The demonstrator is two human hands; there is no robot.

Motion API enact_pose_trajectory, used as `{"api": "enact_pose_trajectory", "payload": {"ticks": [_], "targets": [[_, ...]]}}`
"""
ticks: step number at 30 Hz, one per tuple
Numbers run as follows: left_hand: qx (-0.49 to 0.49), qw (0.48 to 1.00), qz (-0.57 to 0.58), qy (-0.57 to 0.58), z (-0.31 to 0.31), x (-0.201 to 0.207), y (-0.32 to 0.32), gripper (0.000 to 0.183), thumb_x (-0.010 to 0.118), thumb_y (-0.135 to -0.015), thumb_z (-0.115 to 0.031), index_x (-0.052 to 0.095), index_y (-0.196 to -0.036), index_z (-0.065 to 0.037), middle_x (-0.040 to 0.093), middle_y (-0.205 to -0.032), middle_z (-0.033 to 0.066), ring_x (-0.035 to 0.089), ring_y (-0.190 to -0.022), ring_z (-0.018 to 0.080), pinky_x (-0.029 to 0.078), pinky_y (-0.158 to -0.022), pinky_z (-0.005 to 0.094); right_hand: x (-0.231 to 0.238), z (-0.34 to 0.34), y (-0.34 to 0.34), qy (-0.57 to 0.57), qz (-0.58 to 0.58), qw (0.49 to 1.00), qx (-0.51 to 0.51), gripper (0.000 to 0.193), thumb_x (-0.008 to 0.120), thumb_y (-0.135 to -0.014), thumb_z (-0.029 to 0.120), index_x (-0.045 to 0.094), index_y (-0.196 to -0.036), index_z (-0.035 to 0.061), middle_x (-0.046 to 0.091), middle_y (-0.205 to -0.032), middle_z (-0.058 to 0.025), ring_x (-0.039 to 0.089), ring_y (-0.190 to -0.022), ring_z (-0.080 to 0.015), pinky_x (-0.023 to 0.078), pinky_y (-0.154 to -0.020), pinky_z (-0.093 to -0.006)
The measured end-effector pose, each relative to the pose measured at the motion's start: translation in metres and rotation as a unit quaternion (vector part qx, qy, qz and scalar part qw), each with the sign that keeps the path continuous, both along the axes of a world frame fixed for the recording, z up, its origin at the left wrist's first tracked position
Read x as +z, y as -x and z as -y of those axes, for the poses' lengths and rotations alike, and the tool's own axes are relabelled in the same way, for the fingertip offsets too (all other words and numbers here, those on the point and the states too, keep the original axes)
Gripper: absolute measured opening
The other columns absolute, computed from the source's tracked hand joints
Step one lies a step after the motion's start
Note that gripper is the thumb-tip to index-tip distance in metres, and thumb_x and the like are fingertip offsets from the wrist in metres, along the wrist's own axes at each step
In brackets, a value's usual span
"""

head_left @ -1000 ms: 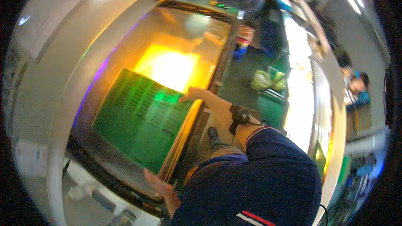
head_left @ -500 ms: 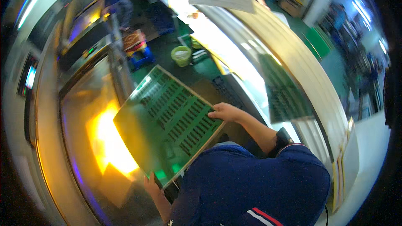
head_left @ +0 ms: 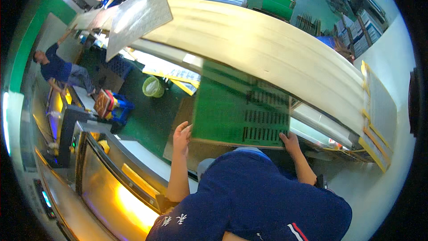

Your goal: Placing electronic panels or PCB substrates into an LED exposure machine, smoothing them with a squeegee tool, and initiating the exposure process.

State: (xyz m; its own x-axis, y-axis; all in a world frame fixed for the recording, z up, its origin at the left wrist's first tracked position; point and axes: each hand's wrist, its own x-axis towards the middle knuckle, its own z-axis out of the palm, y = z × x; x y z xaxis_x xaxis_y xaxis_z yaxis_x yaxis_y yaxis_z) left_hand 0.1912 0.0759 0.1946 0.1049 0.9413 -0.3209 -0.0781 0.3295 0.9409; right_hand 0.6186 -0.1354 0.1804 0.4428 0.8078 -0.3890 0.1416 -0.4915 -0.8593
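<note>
A large rectangular green circuit board panel [head_left: 223,111] with rows of short dark slots is held in front of me, its near edge toward my body. My left hand [head_left: 181,137] grips the near left corner, fingers curled at the edge. At the near right corner, my right hand [head_left: 290,143] pinches the panel, thumb on the top face. The far edge overlaps the long pale bench cover beyond; whether it touches anything there I cannot tell. The undersides of both grips are hidden.
A long cream bench cover [head_left: 267,58] curves across, with a translucent sheet [head_left: 140,20] standing on it. At the lower left a framed machine [head_left: 111,187] glows yellow. A green bin [head_left: 153,87] and a blue stool [head_left: 120,109] stand on the floor. Another person [head_left: 58,69] works at the far left.
The panel has swung from beside the glowing machine on the left to the bench side on the right. My body has turned with it, and both hands still hold it.
</note>
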Motion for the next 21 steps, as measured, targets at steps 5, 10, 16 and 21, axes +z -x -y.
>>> {"api": "enact_pose_trajectory", "payload": {"ticks": [5,10,16,21], "targets": [[0.026,0.981,0.117,0.156,-0.029,-0.011,-0.013,0.052,0.058,-0.096,-0.031,0.041,-0.138,-0.006,0.056,-0.130,0.0131,0.057,-0.115,0.0278,0.048,-0.088,0.0427,-0.029,0.003,0.040,-0.056,0.036,0.991,-0.116,0.037,0.065,-0.093,0.029,0.062,-0.114,-0.0007,0.069,-0.107,-0.0119,0.063,-0.100,-0.0221,0.047,-0.090,-0.0353],[0.097,0.969,0.160,0.160,-0.035,-0.040,0.048,0.052,0.057,-0.095,-0.033,0.041,-0.138,-0.007,0.055,-0.131,0.0136,0.057,-0.111,0.0287,0.047,-0.088,0.0432,-0.012,-0.043,0.077,-0.011,0.083,0.985,-0.149,0.039,0.064,-0.094,0.030,0.059,-0.118,-0.0009,0.068,-0.111,-0.0121,0.063,-0.100,-0.0227,0.046,-0.090,-0.0354],[0.239,0.956,0.094,0.143,0.007,-0.063,0.147,0.044,0.052,-0.098,-0.032,0.047,-0.134,-0.007,0.061,-0.124,0.0079,0.060,-0.105,0.0207,0.047,-0.083,0.0361,-0.011,-0.068,0.085,0.015,-0.154,0.953,-0.261,0.047,0.056,-0.097,0.045,0.054,-0.121,0.0040,0.064,-0.104,-0.0064,0.061,-0.080,-0.0195,0.052,-0.063,-0.0321],[0.364,0.909,0.115,0.170,0.064,-0.077,0.165,0.039,0.054,-0.097,-0.033,0.054,-0.128,-0.009,0.066,-0.117,0.0063,0.063,-0.097,0.0163,0.048,-0.077,0.0304,-0.077,-0.056,0.045,0.038,-0.304,0.901,-0.306,0.048,0.055,-0.095,0.051,0.054,-0.120,0.0094,0.063,-0.092,-0.0061,0.058,-0.070,-0.0188,0.048,-0.056,-0.0295]]}}
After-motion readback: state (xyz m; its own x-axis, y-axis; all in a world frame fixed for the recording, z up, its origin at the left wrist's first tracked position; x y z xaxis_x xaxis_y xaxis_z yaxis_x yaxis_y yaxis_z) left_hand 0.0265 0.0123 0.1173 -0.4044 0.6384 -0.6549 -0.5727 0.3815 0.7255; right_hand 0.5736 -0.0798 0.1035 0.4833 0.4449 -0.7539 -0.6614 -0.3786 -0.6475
